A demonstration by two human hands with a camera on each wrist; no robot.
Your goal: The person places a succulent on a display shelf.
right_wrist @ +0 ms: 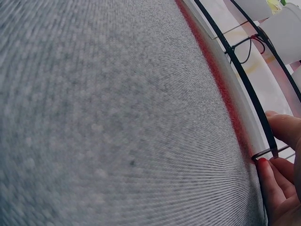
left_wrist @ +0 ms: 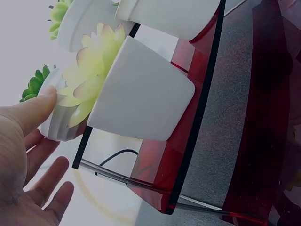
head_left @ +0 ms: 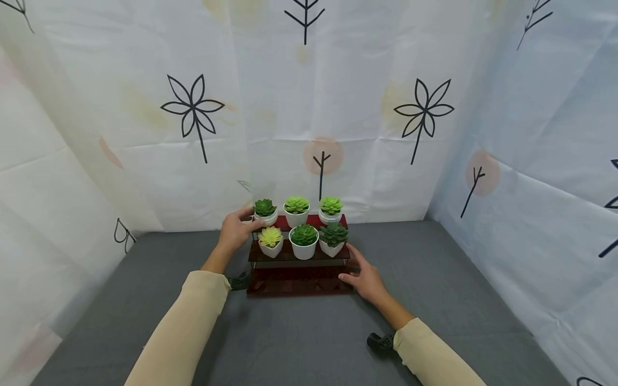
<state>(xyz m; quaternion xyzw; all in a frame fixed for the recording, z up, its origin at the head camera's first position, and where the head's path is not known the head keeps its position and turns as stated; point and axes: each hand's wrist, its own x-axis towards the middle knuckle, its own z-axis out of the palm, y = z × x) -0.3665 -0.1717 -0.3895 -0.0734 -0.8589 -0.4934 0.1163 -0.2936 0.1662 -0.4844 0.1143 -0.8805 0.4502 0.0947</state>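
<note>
A three-step dark red see-through display stand point(head_left: 299, 281) stands at the back of the table. My left hand point(head_left: 235, 230) holds a small dark green succulent in a white pot point(head_left: 265, 217) at the top step's left end, thumb on the near side. In the left wrist view that pot point(left_wrist: 61, 125) is partly behind a yellow-green succulent's white pot point(left_wrist: 141, 89). At the stand's right end, my right hand point(head_left: 369, 279) grips the edge of a lower step; in the right wrist view, thumb and fingers point(right_wrist: 275, 181) pinch the black edge near a metal rod.
Light green succulents point(head_left: 296, 205) point(head_left: 331, 206) share the top step. On the middle step stand the yellow-green one point(head_left: 271, 241), a green one point(head_left: 304, 241) and a dark one in an angular pot point(head_left: 333, 238). The bottom step is bare. Behind hangs a patterned white cloth point(head_left: 270, 107).
</note>
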